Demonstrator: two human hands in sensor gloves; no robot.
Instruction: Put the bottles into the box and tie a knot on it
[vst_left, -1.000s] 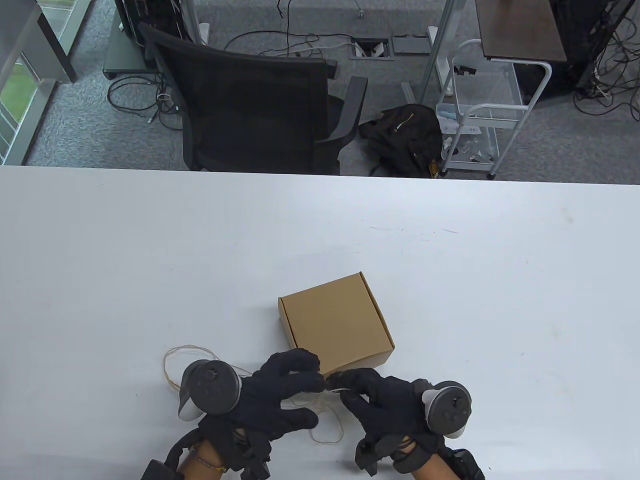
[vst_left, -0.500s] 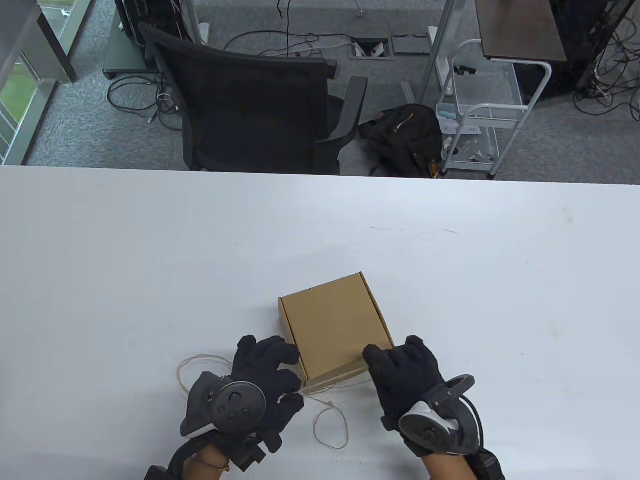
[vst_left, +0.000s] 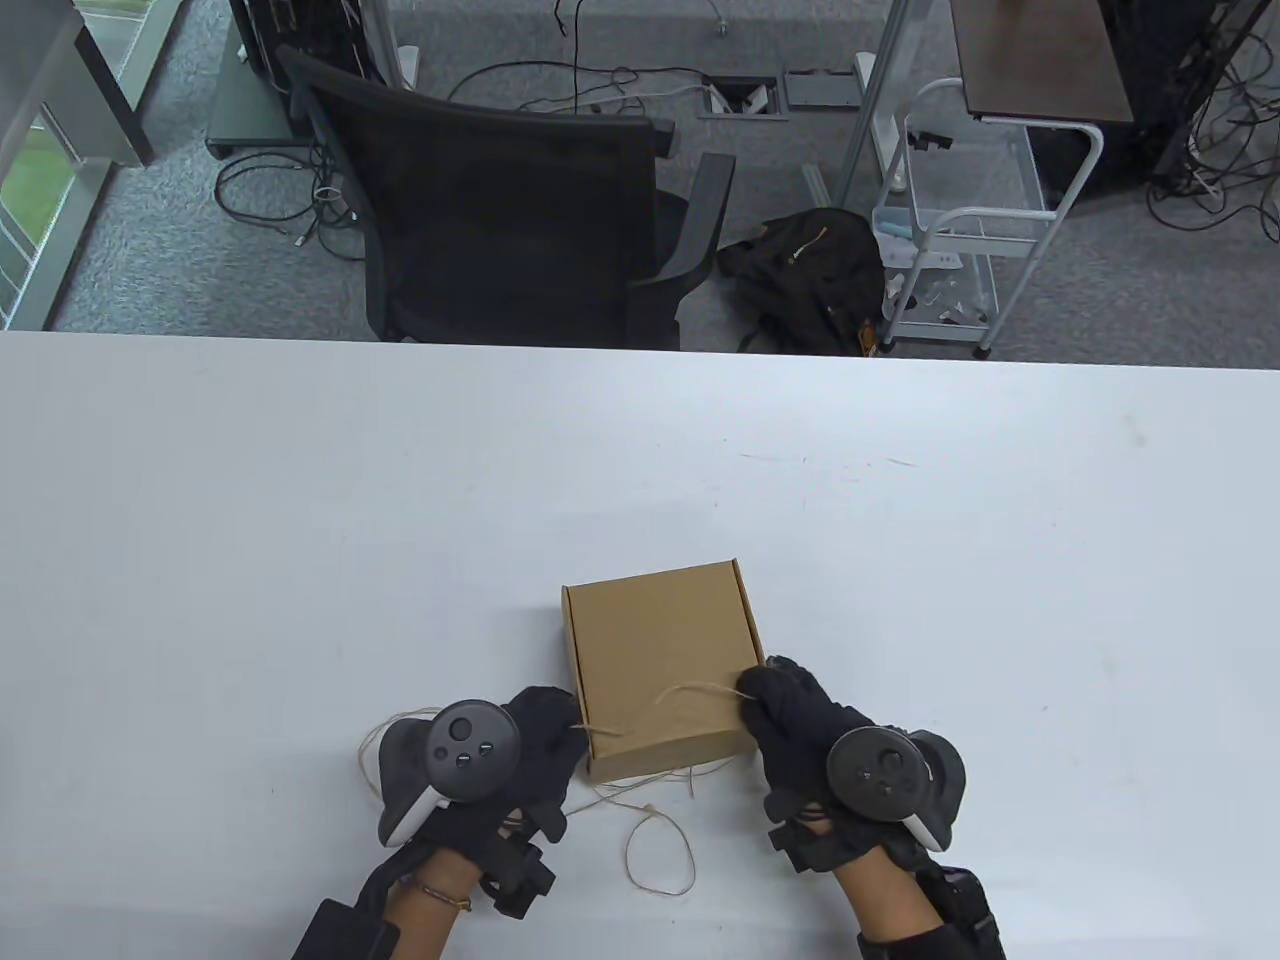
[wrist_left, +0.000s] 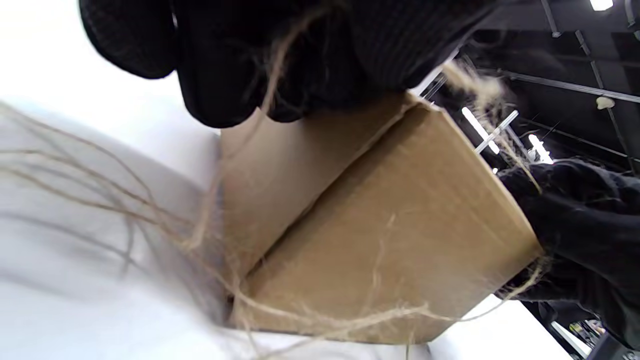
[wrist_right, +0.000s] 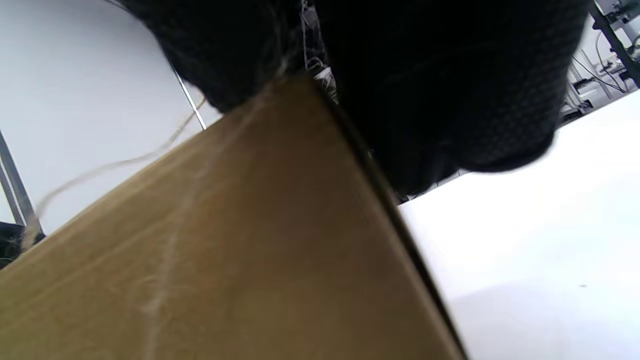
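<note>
Room: grey carpet across the top of the table view, loose cables, a black office chair (vst_left: 520, 215) at upper centre, a white wire cart (vst_left: 960, 230) at upper right.
Table (vst_left: 250, 520): white, fills the lower two thirds of the table view.
Box (vst_left: 660, 665): brown cardboard, lid closed, lower centre of the table view, between the two hands; bottles not visible.
Left hand (vst_left: 530, 740): black glove, tracker on its back, at the box's lower left corner; fingers curled at the box edge with twine running through them in the left wrist view.
Right hand (vst_left: 800, 715): black glove, tracker on its back, at the box's right edge; fingertips pinch the twine at the lid's right rim.
Twine (vst_left: 660, 700): thin, tan; one strand arcs across the lid from hand to hand, slack loops lie on the table below the box and beside the left hand; another strand runs along the box's near bottom edge in the left wrist view.
</note>
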